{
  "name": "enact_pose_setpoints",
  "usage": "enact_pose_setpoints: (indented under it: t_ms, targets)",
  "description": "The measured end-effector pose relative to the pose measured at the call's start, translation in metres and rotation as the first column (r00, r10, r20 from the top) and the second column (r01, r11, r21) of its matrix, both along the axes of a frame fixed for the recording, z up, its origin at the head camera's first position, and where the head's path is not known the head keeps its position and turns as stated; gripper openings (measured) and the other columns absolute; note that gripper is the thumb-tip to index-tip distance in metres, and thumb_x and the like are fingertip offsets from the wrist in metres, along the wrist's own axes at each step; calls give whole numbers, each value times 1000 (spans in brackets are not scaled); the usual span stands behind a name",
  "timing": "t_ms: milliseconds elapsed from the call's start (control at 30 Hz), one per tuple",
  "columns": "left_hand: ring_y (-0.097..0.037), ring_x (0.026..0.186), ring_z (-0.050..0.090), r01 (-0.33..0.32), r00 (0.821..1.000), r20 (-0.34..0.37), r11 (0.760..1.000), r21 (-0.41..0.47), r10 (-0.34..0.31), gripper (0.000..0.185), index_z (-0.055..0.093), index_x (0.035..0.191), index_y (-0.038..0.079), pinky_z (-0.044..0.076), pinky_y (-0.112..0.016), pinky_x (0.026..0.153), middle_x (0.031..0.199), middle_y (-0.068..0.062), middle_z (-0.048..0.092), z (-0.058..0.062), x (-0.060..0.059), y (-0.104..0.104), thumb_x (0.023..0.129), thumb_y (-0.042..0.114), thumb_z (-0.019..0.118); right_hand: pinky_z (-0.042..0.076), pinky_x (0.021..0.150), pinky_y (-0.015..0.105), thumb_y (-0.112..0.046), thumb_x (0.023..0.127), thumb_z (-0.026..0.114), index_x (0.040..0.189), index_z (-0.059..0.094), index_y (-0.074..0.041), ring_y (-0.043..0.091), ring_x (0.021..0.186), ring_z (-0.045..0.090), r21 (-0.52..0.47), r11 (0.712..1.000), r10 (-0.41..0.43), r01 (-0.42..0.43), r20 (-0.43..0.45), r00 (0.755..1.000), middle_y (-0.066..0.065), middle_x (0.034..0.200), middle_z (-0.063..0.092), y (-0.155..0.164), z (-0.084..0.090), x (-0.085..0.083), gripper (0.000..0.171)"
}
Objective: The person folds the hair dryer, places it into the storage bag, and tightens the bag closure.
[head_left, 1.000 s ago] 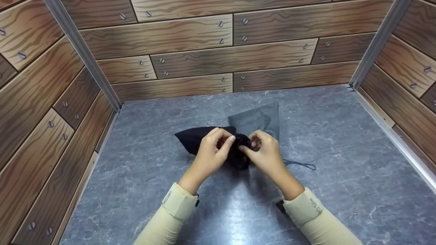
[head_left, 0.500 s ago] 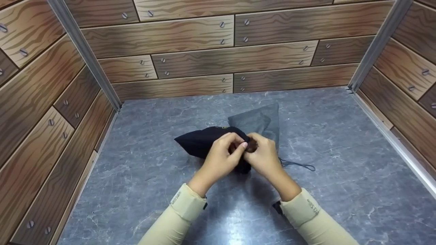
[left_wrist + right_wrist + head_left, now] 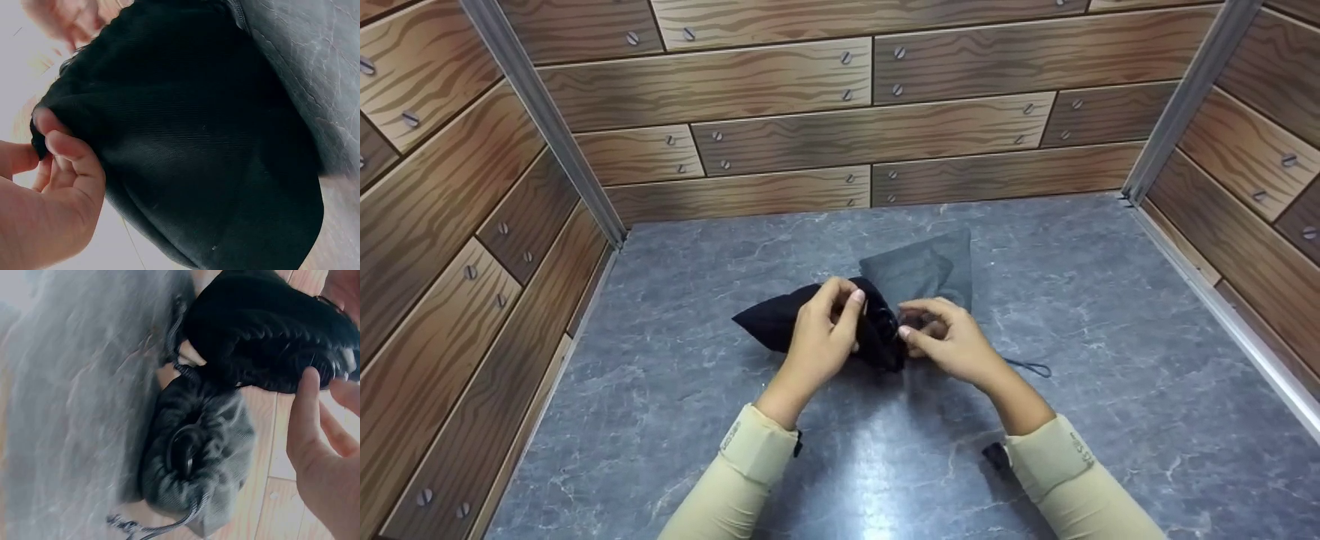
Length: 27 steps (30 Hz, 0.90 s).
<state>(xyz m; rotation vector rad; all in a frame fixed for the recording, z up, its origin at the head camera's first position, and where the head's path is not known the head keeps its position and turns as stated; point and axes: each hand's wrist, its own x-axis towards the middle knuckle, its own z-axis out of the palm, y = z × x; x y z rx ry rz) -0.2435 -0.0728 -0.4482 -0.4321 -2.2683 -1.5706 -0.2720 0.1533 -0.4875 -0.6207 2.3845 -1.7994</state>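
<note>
My left hand (image 3: 826, 330) pinches the rim of a black cloth drawstring pouch (image 3: 208, 129), thumb against curled fingers. The pouch (image 3: 772, 316) hangs tilted, its closed end pointing left and its gathered mouth facing right. Inside the mouth, in the right wrist view, sits a dark, glossy round thing (image 3: 315, 354); its kind does not show. Right at that opening is my right hand (image 3: 949, 337), fingers spread and loosely bent, fingertips by the round thing. A grey drawstring pouch (image 3: 922, 266) lies just behind, partly hidden by the hands.
The grey pouch's cord (image 3: 1031, 367) loops out to the right on the grey marbled tabletop (image 3: 1110, 315). In the right wrist view, a dark shiny thing (image 3: 183, 450) shows in that pouch's gathered mouth. Wood-patterned panels (image 3: 780, 142) enclose the back and sides.
My hands came together at the pouch's mouth, then parted: the left moved back left with the rim, the right drew away to the right. The mouth is wider now; the grey pouch stayed put.
</note>
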Motion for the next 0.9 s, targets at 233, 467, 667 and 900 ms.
enact_pose_setpoints:
  t_ms: [233,467,667,900]
  targets:
    - [-25,61,70,138,988,52,986,91,-143,18,62,106,3,62,-37,59,90,-15,67,-6,1,4,112,18,54,65,81,52,-27,110,59,158,42,3,34,87,73,128,982,122,-136,112,986,33,137,59,1,-14,-1,59]
    - [-24,67,71,166,984,33,972,167,-174,19,59,107,1,63,-48,66,94,-16,65,-7,1,9,113,18,53,63,68,37,-35,111,55,134,67,2,27,81,70,217,976,22,-24,8,1000,22,121,59,-9,-14,-2,45]
    - [-21,72,69,174,984,5,965,197,-179,17,58,106,2,64,-40,71,99,-13,61,-6,1,7,112,17,54,47,70,29,-42,111,54,86,77,-4,16,73,56,361,932,18,7,-66,998,7,79,59,-15,-9,-7,51]
    - [-20,74,64,180,981,-93,973,144,-167,13,63,102,2,56,-27,67,98,-11,63,-10,1,4,96,5,75,46,66,34,-60,110,42,73,66,-16,15,67,52,466,883,-64,61,-10,998,0,72,57,-23,-6,-6,62]
